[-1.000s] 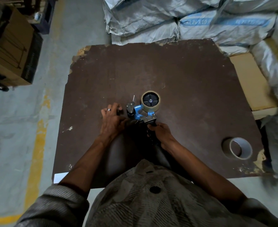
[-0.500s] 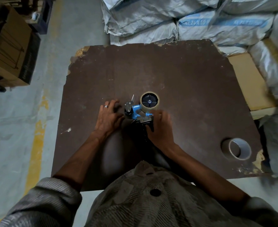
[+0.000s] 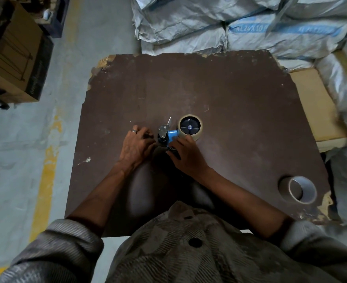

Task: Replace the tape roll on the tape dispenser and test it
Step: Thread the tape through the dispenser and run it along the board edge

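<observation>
— Blue plastic and shiny metal, that is our tape dispenser (image 3: pixel 169 137). It lies on its side near the middle of the brown table (image 3: pixel 240 119), and we have both hands on it.

— Is the new roll on?

— Yes, we think so. A pale tape roll (image 3: pixel 190 127) sits on the black wheel at the far right end. Another roll (image 3: pixel 300 189) lies alone by the table's near right corner, well apart.

— So what step are we at?

— We think we are pulling the tape end through to the front, where the roller and blade are. Testing comes after.

— What do our hands do?

— Our left hand (image 3: pixel 137 147) rests curled against the front end. We cannot tell if its fingers pinch anything. Our right hand (image 3: pixel 186 155) covers the handle, fingers bent around it.

— What comes next?

— We need to find the loose tape end and feed it under the roller without letting it stick to itself.

— Which way does it point?

— Its long way runs left to right. The front points left, the roll sits right.
</observation>
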Motion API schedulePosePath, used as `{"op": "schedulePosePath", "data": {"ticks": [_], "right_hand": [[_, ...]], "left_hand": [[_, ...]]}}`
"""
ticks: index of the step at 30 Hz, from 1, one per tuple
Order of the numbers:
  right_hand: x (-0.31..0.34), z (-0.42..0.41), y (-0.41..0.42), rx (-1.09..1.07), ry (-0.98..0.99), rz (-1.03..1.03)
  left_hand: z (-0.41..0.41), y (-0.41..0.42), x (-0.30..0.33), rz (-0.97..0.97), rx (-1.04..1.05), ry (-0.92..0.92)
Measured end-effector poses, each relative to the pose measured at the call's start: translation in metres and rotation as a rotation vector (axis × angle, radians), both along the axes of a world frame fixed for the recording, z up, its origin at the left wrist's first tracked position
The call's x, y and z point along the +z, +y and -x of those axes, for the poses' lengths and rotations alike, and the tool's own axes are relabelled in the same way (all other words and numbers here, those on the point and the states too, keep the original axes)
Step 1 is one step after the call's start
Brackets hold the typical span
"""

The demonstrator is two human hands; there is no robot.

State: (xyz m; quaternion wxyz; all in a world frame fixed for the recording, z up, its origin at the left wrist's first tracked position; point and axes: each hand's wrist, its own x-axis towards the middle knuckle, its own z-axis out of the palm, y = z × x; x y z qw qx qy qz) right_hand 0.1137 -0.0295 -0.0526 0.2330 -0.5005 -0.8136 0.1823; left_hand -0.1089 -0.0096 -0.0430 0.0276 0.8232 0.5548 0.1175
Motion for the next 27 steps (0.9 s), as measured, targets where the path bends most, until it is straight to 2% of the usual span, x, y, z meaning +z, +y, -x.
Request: {"op": "schedulePosePath", "data": {"ticks": [9, 27], "right_hand": [[-0.006, -0.001, 0.004, 0.027, 0.006, 0.015], [-0.013, 0.008, 0.0, -0.121, 0.131, 0.023]], "left_hand": [[-0.002, 0.005, 0.008, -0.03, -0.036, 0.003], [-0.006, 0.004, 0.007, 0.009, -0.013, -0.001]]}}
